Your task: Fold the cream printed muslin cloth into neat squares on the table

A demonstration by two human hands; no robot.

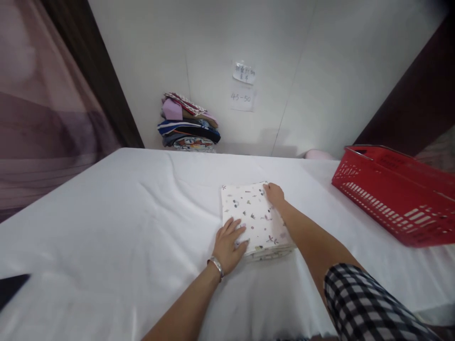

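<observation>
A folded white cloth (250, 213) with small printed figures lies on the white-covered table, in a neat thick square with its layers showing at the front edge. My left hand (229, 246), a silver bracelet at its wrist, rests on the cloth's near left side with its fingers spread. At the far right corner my right hand (274, 194) is closed, its fingers bent around the cloth's edge; the fingertips are partly hidden.
A red plastic basket (391, 194) stands tilted in view at the right. Against the wall at the back is a stack of folded fabrics (188, 125). Paper notes (242, 98) are stuck on the wall. A dark flat object (12, 288) shows at the left edge.
</observation>
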